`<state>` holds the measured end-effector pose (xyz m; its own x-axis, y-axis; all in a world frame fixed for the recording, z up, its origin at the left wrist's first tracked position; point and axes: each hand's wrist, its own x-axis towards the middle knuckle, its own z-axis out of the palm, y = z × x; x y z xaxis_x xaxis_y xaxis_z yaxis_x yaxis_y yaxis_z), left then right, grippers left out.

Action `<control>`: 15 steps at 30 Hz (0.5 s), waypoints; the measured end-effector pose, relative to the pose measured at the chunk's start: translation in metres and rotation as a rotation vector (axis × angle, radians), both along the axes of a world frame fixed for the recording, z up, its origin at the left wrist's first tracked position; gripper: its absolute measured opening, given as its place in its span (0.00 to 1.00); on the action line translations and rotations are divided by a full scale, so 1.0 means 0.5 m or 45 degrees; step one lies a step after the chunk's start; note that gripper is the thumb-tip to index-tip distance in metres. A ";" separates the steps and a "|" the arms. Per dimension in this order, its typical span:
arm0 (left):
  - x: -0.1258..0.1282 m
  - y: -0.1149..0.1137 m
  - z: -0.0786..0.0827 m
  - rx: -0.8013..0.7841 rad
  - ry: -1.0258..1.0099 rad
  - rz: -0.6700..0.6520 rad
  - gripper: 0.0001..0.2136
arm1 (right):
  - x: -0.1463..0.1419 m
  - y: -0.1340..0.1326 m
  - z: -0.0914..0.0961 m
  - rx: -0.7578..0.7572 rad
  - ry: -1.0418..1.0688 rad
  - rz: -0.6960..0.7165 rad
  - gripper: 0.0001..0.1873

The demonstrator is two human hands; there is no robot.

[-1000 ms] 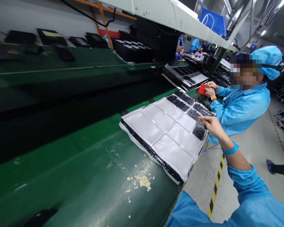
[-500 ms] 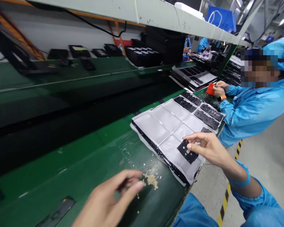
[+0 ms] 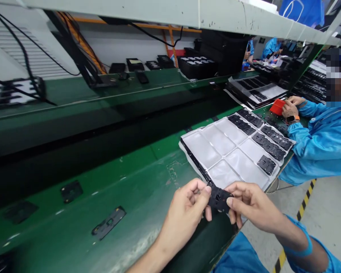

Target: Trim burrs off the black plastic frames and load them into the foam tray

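Left hand [image 3: 184, 210] has one end of a black part [image 3: 219, 199] pinched btwn thumb + fingers, right hand [image 3: 254, 206] has the other end same way, both grips narrow. Part's held up by the near end of a white tray [image 3: 206, 149]; can't rly tell from this angle if it's over the tray or just the green surface [image 3: 147, 197]. Tray's split into pockets, the far ones w/ rows of black pieces [image 3: 268, 146], plus a shorter cluster [image 3: 266, 165] nearer on the R side. Off left, a long dark piece [image 3: 109, 223] lies on the surface, w/ two other dark pieces [image 3: 71, 191] farther left. Past the tray, a coworker's hands [image 3: 290, 108] are at a red thing [image 3: 277, 107].
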<state>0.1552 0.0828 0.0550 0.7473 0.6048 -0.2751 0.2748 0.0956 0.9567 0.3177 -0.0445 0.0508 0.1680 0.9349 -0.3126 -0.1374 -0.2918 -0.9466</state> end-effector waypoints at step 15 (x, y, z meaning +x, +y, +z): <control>-0.019 -0.008 0.000 0.190 0.098 0.030 0.18 | -0.032 -0.009 0.002 0.112 -0.056 -0.105 0.20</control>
<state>0.1455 0.0789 0.0547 0.7126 0.6605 -0.2366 0.3469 -0.0386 0.9371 0.3017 -0.0489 0.0517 0.2571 0.9408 -0.2208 -0.1156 -0.1969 -0.9736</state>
